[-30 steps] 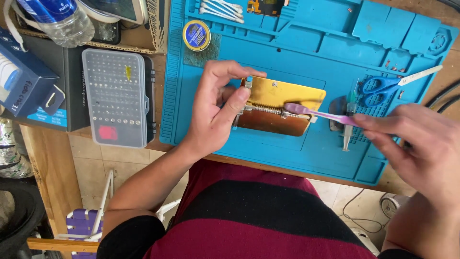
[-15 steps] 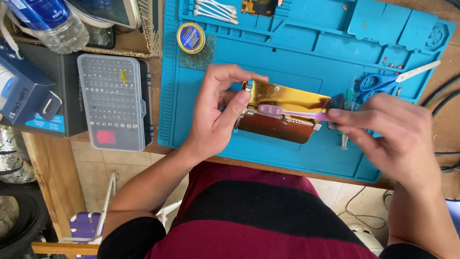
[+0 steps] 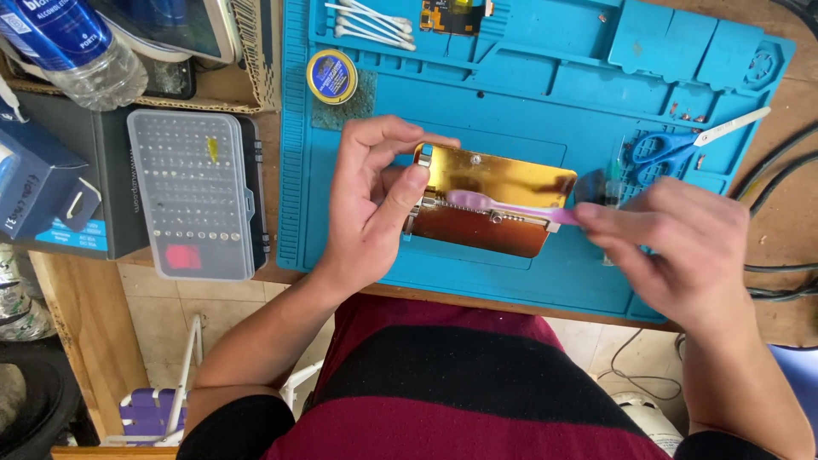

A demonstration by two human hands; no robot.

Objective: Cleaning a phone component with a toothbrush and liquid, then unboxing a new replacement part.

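Observation:
My left hand (image 3: 371, 196) grips the left end of a gold-coloured metal holder plate (image 3: 498, 183) that lies on a blue work mat (image 3: 528, 77). Thumb and fingers pinch the plate's left edge. My right hand (image 3: 677, 247) holds a thin pink plastic tool (image 3: 498, 204), whose rounded tip rests across the middle of the plate near its clamp bar. The tool's handle end is hidden in my fingers.
Blue-handled scissors (image 3: 682, 145) lie on the mat's right side, cotton swabs (image 3: 371, 21) and a small round tin (image 3: 331, 76) at its top left. A clear bit case (image 3: 192, 196), a blue box (image 3: 34, 183) and a plastic bottle (image 3: 72, 47) stand left of the mat. Cables (image 3: 780, 170) run at right.
My right hand has moved left with the pink tool, bringing its tip further across the plate. My left hand keeps its hold on the plate's left end.

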